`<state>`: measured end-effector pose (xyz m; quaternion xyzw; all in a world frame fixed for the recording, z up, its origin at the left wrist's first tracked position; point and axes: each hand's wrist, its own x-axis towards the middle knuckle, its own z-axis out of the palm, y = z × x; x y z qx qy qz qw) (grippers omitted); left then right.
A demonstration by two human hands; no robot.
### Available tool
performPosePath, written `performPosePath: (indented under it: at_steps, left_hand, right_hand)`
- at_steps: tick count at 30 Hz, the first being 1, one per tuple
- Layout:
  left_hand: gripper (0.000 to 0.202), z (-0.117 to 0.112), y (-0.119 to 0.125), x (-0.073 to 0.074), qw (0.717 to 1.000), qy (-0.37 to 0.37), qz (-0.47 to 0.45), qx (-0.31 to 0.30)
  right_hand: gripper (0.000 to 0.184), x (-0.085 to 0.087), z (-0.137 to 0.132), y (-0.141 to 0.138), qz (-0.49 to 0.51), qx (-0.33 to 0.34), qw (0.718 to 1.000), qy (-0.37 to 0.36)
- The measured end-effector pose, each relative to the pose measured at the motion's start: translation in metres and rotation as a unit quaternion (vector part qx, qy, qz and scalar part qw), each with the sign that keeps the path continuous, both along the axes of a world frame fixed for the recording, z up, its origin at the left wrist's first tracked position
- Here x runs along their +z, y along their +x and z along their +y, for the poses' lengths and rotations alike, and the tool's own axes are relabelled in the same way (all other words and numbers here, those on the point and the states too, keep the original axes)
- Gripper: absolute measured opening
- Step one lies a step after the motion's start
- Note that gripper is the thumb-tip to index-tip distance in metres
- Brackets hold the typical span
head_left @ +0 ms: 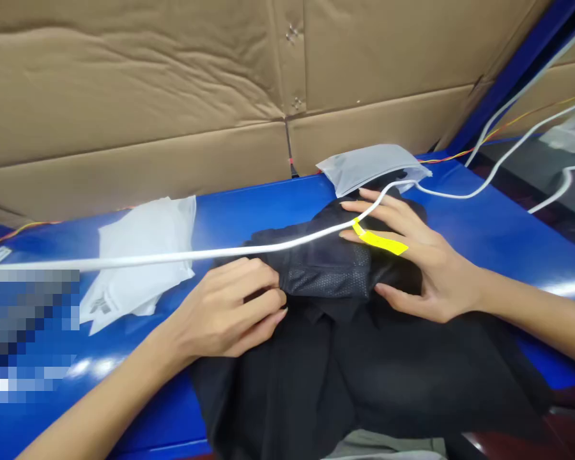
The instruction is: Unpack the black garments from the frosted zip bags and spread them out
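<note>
A black garment [364, 370] lies bunched on the blue table [249, 211], with a mesh part [330, 275] folded up in the middle. My left hand [230, 310] is closed, its fingers pinching the left edge of the mesh fold. My right hand [412, 255] rests flat on the right side of the fold, fingers stretched out and apart, thumb against the cloth. A white cable [172, 257] with a yellow tag [381, 241] runs across the garment and over my right fingers.
A white plastic bag [138, 262] lies on the table at the left. Another translucent bag [368, 166] lies behind the garment. Brown cardboard [172, 96] walls the back. More white cables [503, 153] and a blue frame bar [512, 70] run at the right.
</note>
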<state>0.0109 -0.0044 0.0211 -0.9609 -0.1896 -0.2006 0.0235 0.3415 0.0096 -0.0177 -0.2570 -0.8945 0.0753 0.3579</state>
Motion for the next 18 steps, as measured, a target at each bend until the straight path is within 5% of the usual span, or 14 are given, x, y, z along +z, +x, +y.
performPosePath:
  at_steps: [5,11,18]
  left_hand:
    - [0.027,0.000,0.000,-0.002,0.998,-0.050,0.040,0.006]
    - [0.032,0.002,-0.002,-0.008,0.976,-0.167,-0.009,0.140]
    - [0.052,0.002,0.000,-0.016,0.949,-0.225,-0.027,0.221]
  right_hand:
    - [0.052,-0.001,0.005,-0.002,0.011,-0.037,0.999,-0.011]
    - [0.046,0.003,-0.001,-0.003,0.105,-0.043,0.989,-0.096]
    - [0.035,0.009,-0.006,-0.006,0.059,-0.028,0.996,-0.055]
